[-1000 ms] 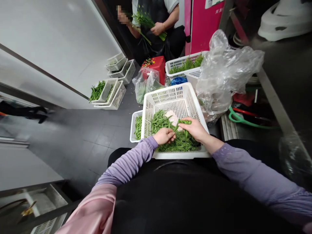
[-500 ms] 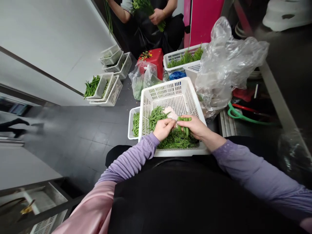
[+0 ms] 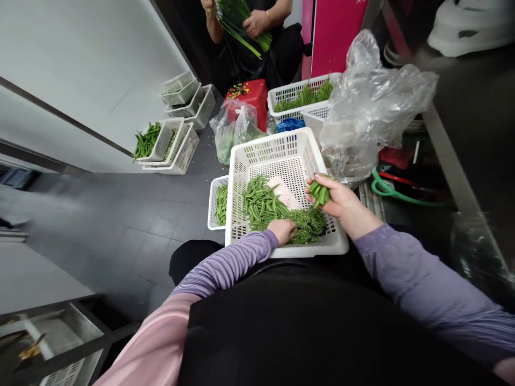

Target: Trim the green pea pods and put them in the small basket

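Note:
A large white basket (image 3: 237, 198) rests at my lap. Inside it, green bean pods (image 3: 259, 201) lie at the left, beside a pale pink patch (image 3: 284, 192), and a heap of thin green trimmings (image 3: 308, 224) lies at the near right. My right hand (image 3: 336, 199), over the basket's right side, is curled round a bunch of green pods (image 3: 319, 194). Low at the near edge, my left hand (image 3: 282, 231) has its fingers bent together at the trimmings; what is between the fingertips is too small to name.
A small basket of pods (image 3: 221, 203) stands left of the large one. Beyond are a red stool (image 3: 254, 99), clear plastic bags (image 3: 362, 107), a basket of green stalks (image 3: 301, 99) and stacked baskets (image 3: 189, 145). Another person's hand (image 3: 256, 23) holds long green stems.
My left hand has moved down and away from my right hand to the trimmings. My right hand has shifted slightly right and turned palm upward with its pods. The other person's stems have swung lower.

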Available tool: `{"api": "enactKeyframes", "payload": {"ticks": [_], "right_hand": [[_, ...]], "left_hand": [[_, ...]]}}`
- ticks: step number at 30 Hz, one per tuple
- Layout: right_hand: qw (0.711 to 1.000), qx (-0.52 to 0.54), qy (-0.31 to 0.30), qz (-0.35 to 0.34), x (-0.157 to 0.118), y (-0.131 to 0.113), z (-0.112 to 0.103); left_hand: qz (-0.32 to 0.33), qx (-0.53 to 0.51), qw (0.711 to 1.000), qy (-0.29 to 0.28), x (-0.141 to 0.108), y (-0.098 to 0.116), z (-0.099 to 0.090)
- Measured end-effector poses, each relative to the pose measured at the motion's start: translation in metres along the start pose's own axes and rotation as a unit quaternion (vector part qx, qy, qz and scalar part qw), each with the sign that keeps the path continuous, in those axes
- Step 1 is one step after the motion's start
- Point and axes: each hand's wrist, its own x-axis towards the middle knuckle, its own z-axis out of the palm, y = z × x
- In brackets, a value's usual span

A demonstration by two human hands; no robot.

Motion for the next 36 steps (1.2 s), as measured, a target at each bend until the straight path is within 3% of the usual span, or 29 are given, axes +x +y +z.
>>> {"api": "enactKeyframes", "payload": {"ticks": [3, 6, 8, 10, 12, 14, 18, 20, 22, 24, 26, 29, 32, 34, 36], "right_hand": [[0.998, -0.062, -0.019, 0.001, 0.002, 0.001, -0.002], [0.966, -0.254, -0.041, -0.033, 0.003, 0.010, -0.002], [0.892, -0.431, -0.052, -0.122, 0.001, 0.018, 0.000], [0.790, -0.563, -0.112, -0.217, -0.003, 0.024, 0.003], [0.704, -0.619, -0.215, -0.274, -0.008, 0.027, 0.006], [0.658, -0.628, -0.293, -0.296, -0.012, 0.027, 0.009], [0.656, -0.605, -0.312, -0.326, -0.019, 0.025, 0.013], [0.666, -0.591, -0.301, -0.342, -0.020, 0.026, 0.015], [0.674, -0.586, -0.282, -0.352, -0.020, 0.028, 0.015], [0.679, -0.594, -0.249, -0.353, -0.019, 0.028, 0.014], [0.675, -0.612, -0.219, -0.350, -0.016, 0.029, 0.012], [0.651, -0.646, -0.203, -0.343, -0.012, 0.030, 0.010], [0.624, -0.671, -0.208, -0.341, -0.012, 0.031, 0.009], [0.622, -0.672, -0.206, -0.345, -0.013, 0.032, 0.009], [0.627, -0.665, -0.208, -0.348, -0.014, 0.031, 0.009]], "left_hand": [[-0.057, -0.148, 0.987, 0.033, -0.004, -0.011, -0.016], [-0.143, -0.359, 0.922, 0.008, -0.009, -0.022, -0.040], [-0.178, -0.465, 0.867, 0.005, -0.010, -0.026, -0.053], [-0.192, -0.539, 0.820, 0.005, -0.011, -0.028, -0.063], [-0.202, -0.595, 0.778, -0.008, -0.012, -0.027, -0.068], [-0.213, -0.642, 0.736, -0.034, -0.015, -0.025, -0.068], [-0.230, -0.727, 0.641, -0.092, -0.020, -0.015, -0.061], [-0.233, -0.744, 0.616, -0.108, -0.021, -0.009, -0.055], [-0.236, -0.723, 0.640, -0.111, -0.023, -0.002, -0.052], [-0.231, -0.650, 0.720, -0.074, -0.029, 0.004, -0.053], [-0.197, -0.554, 0.809, 0.010, -0.037, 0.010, -0.059], [-0.096, -0.434, 0.889, 0.114, -0.048, 0.017, -0.076], [-0.031, -0.357, 0.924, 0.132, -0.052, 0.022, -0.090], [-0.028, -0.379, 0.920, 0.092, -0.050, 0.023, -0.095], [-0.036, -0.436, 0.899, 0.038, -0.049, 0.023, -0.096]]}}
